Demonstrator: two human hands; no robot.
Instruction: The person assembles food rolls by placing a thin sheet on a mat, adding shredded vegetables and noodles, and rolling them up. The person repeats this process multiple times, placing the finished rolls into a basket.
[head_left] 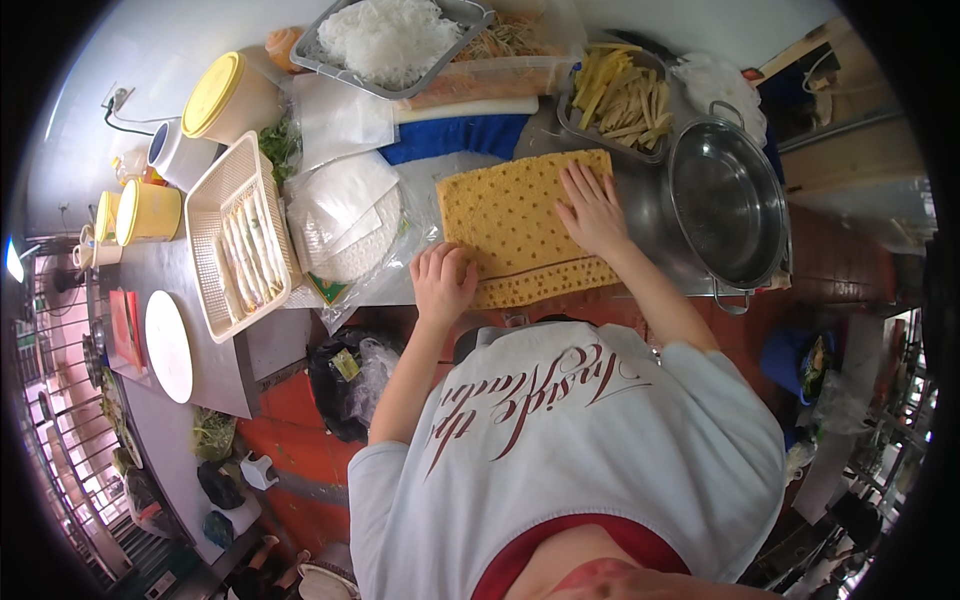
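Observation:
A yellow cloth [510, 215] with brown dots lies spread on the metal table before me. My right hand [593, 210] rests flat on its right part, fingers stretched out. At the cloth's left edge, the fingers of my left hand [444, 283] are curled and closed on the border; the fingertips are partly hidden. Left of the cloth lies a stack of round rice paper sheets [375, 245] in clear plastic, with white squares [345, 200] on top. A cream basket [285, 240] beside it holds several long pale rolls [248, 250].
A steel pot [682, 200] stands at the right, near a tray of yellow strips [620, 100]. White noodles [385, 40] fill a grey tray at the back, beside a bin of shredded vegetables [500, 45]. Yellow-lidded tubs [215, 95] and a white plate [168, 345] are left.

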